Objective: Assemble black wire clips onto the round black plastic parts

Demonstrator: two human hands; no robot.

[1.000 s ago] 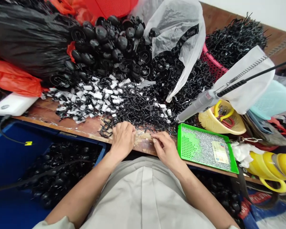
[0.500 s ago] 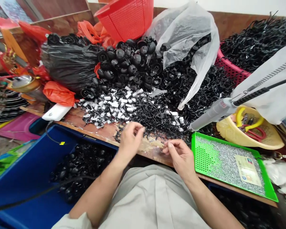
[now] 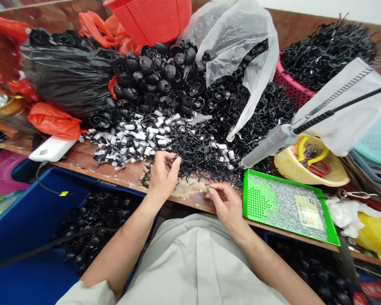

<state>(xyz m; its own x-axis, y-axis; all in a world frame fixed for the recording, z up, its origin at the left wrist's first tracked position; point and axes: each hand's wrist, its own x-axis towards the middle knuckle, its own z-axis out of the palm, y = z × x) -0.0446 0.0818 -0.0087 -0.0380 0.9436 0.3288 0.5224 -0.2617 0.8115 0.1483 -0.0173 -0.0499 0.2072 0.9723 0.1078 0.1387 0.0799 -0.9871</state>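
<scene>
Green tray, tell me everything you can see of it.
The green tray is shallow and rectangular, looks like plastic, and has a raised rim and a perforated floor. Small silvery pieces cover most of it, with a pale card on top; the left end shows bare holes. It lies on the bench, near the right hand; whether they touch is unclear.

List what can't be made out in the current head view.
Head view, all items:
Whether the left hand grips a piece: its fingers and the dark parts behind obscure it.
What the right hand may pinch: too small, partly behind fingers.
Print on the card: too small.
Red basket's top: cut off by upper edge.
Yellow container's far end: cut off by right edge.
</scene>
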